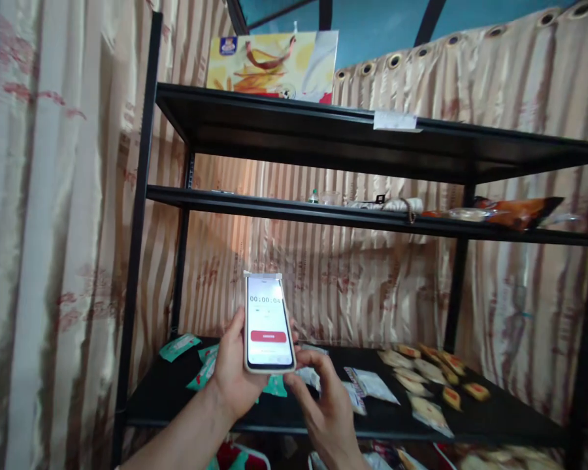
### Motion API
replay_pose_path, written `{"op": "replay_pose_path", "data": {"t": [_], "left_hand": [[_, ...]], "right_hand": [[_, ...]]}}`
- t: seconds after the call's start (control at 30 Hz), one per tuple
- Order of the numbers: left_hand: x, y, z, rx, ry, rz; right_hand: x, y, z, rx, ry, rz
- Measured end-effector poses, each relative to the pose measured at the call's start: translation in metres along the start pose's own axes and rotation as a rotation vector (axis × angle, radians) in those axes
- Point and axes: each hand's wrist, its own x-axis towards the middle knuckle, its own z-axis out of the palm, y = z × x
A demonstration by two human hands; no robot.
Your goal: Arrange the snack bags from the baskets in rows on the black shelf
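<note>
My left hand [235, 375] is closed around a smartphone [269, 320] in a light case, held upright in front of the shelf. Its lit screen shows a timer reading 00:00:04 above a red button. At the phone's lower right corner is my right hand [330, 405], its thumb and index finger bent about that corner and seeming to pinch it. Behind the hands, green packets [203, 369] lie on the lower black shelf [313, 418], partly hidden by my left hand. White packets [372, 385] lie to the right of my right hand.
Several pale packs [428, 411] and yellow-orange packs [451, 397] lie on the shelf's right side. An orange bag [524, 212] rests on the middle shelf [274, 203]. A yellow printed box [274, 65] stands on the top shelf [294, 134]. Curtains [53, 261] hang around the black rack.
</note>
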Motion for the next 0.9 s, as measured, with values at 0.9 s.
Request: {"op": "replay_pose_path", "data": {"t": [0.9], "left_hand": [[0.056, 0.047, 0.052, 0.142, -0.245, 0.084]], "right_hand": [[0.096, 0.004, -0.004, -0.041, 0.074, -0.138]]}}
